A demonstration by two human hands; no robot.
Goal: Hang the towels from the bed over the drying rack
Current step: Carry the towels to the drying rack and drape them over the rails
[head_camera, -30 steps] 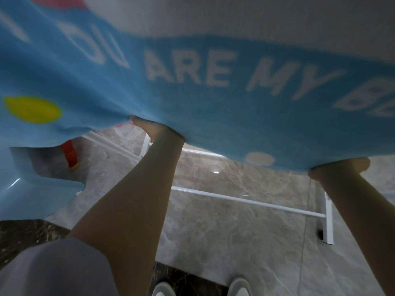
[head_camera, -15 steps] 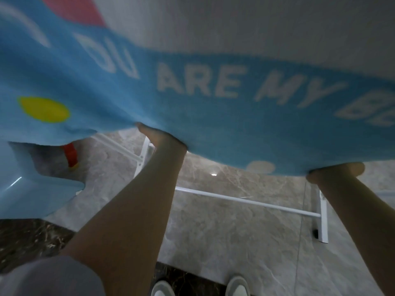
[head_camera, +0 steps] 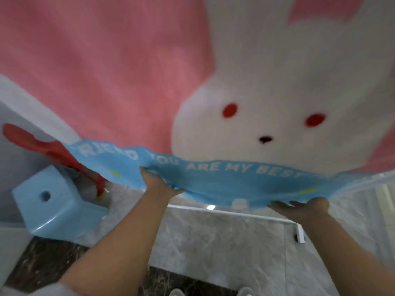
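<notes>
A large pink towel (head_camera: 106,71) with a white rabbit face and a blue lettered border hangs in front of me and fills the upper view. My left hand (head_camera: 157,182) grips the blue border from below, fingers curled around the edge. My right hand (head_camera: 301,207) lies flat under the same border with its fingers spread, touching the cloth. Below the towel, the white base bar of the drying rack (head_camera: 235,213) runs across the floor to a foot at the right. The upper rails are hidden behind the towel.
A light blue plastic stool (head_camera: 53,208) stands on the floor at the left, with a red cloth (head_camera: 53,150) hanging above it. The floor is grey marble tile with a dark strip near my white shoes (head_camera: 177,292).
The towel has gone up and away from me, so the rabbit face and pink field now show. My right hand has opened flat under the border; my left still grips it.
</notes>
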